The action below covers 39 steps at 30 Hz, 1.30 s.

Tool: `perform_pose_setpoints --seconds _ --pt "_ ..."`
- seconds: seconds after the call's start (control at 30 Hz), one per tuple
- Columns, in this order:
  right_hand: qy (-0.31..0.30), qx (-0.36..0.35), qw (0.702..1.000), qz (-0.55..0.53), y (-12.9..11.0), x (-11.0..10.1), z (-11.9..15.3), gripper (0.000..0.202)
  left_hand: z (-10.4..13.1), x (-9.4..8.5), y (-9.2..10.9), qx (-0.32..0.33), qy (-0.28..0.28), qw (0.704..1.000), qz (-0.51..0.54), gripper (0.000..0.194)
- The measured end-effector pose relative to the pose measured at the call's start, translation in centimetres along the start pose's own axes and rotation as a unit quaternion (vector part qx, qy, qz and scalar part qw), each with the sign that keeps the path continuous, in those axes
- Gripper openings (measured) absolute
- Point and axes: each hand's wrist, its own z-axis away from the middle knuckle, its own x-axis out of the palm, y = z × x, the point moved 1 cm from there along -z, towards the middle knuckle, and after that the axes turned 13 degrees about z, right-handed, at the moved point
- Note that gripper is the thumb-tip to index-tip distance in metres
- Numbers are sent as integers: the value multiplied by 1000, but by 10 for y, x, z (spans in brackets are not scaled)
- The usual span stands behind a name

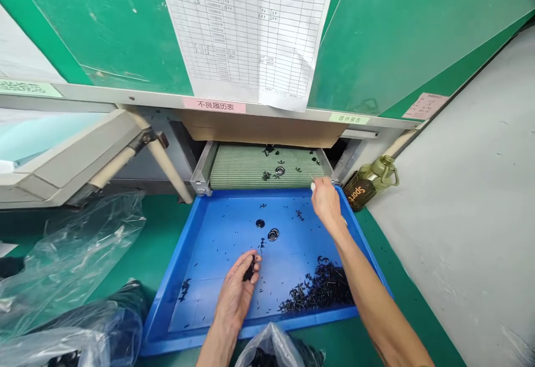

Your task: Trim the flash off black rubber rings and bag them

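Note:
My left hand is over the blue tray, its fingers curled around a small clump of black parts. My right hand is closed at the tray's far right, by the front edge of the green conveyor belt. A thin pale tip shows at its fingers; what it grips is too small to name. Black ring-shaped parts and scattered bits lie in the tray. A heap of small black parts fills the near right corner, partly covered by my right forearm. More black pieces and a ring rest on the belt.
Clear plastic bags lie at the left, and an open bag with black parts stands at the front. A green bottle is right of the belt. A cardboard flap hangs over it, below a green board with paper sheets.

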Motion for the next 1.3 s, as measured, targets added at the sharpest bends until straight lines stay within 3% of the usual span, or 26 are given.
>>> perform_pose_setpoints --seconds 0.13,0.2,0.37,0.47,0.57,0.63,0.67,0.73,0.8,0.9,1.13,1.3 --pt "-56 11 995 76 -3 -5 -69 32 -3 4 4 -2 3 999 43 2" --pt "-76 17 994 78 -6 -2 -94 32 -3 3 5 -9 6 998 57 12" --pt "-84 14 994 63 2 -4 -115 27 -2 0 4 -26 1 998 57 25" --pt "-78 -5 996 52 6 -16 -91 26 0 0 2 -19 -3 999 34 20" --pt "-79 -86 993 -23 -7 -21 -36 27 3 3 1 -13 -37 999 6 28" --pt "-73 -194 959 -194 -25 -19 12 26 5 5 0 -14 -70 997 -4 29" --pt "-68 -215 940 -257 -34 -17 36 25 7 6 -1 -13 -84 996 -7 29" --pt "-71 -229 911 -336 -50 -11 77 26 8 6 -2 -10 -109 994 -7 29" --pt "-75 -222 900 -367 -62 -5 105 26 9 5 -5 -6 -126 992 -5 29" --pt "-67 -211 901 -373 -71 0 124 26 8 3 -7 0 -137 991 1 28" --pt "-48 -229 902 -362 -74 -2 134 36 4 0 -7 9 -123 992 4 29" --pt "-90 -267 898 -337 -68 -10 137 49 5 0 -7 17 -126 992 7 30"
